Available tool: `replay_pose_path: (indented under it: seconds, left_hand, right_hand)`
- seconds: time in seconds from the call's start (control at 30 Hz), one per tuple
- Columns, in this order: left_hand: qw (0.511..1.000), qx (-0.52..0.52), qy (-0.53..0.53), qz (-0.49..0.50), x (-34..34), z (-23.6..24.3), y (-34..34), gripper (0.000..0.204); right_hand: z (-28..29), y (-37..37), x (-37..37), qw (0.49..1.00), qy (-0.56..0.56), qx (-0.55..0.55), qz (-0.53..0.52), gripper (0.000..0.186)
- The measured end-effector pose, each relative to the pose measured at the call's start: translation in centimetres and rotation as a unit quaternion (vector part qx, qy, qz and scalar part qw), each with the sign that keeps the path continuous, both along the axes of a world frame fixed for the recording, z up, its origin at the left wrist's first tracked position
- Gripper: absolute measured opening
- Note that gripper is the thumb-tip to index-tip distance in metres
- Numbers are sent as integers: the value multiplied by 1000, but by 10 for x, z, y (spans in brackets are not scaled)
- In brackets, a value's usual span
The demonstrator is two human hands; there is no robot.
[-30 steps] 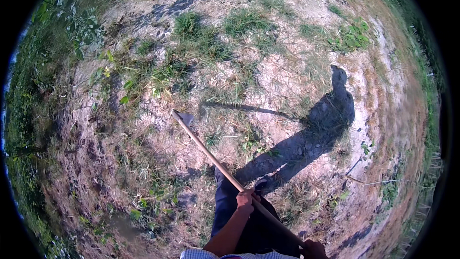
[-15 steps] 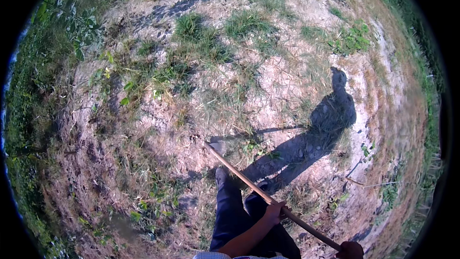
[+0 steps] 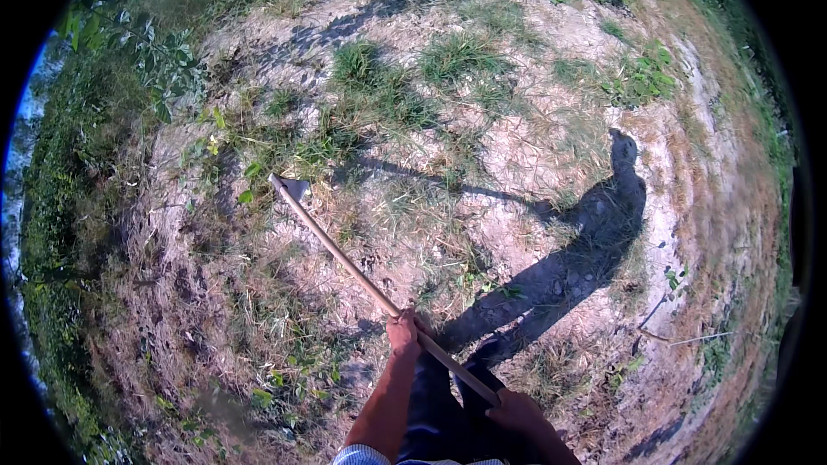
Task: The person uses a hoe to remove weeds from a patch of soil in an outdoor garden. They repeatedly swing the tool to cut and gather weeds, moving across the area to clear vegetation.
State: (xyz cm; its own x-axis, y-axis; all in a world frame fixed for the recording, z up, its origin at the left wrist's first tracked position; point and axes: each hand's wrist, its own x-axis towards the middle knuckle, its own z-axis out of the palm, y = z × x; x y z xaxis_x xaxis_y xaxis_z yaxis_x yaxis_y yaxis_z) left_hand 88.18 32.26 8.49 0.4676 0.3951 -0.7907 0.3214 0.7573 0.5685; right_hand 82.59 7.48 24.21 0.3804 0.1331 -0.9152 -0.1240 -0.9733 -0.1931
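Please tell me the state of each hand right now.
Left hand: closed, holding the long, light-brown wooden hoe handle.
Right hand: closed, holding the same handle farther back.

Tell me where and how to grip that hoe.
Grip its wooden handle, probably best from the near side, left hand partway along, right hand toward the near end: it is long and slim, slants toward the person, and carries the blade at the far end.

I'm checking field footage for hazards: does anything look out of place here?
One thing: a thin, stick-like item lies on the ground at right, its pale length straighter than its surroundings; I cannot tell what it is. The hoe shows no obvious damage.
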Motion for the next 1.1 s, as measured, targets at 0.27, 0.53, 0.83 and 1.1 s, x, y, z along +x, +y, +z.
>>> replay_pose_path:
  seconds: [0.27, 0.53, 0.83, 1.1]
  left_hand:
    - [983, -50, 150, -90, -76, -17, -80, 26]
    - [974, -152, 168, -19, -54, -33, -54, 21]
    - [995, -97, 7, -6, 28, 9, -71, 15]
    - [994, -52, -24, -93, 59, -11, -130, 17]
  right_hand:
    - [-4, -83, -86, 992, 124, 20, -15, 49]
    - [30, -79, -80, 1000, 4, -17, -1, 48]
    - [9, -108, -22, 999, -20, 21, -27, 37]
    - [16, -109, 51, 998, -31, 29, -45, 37]
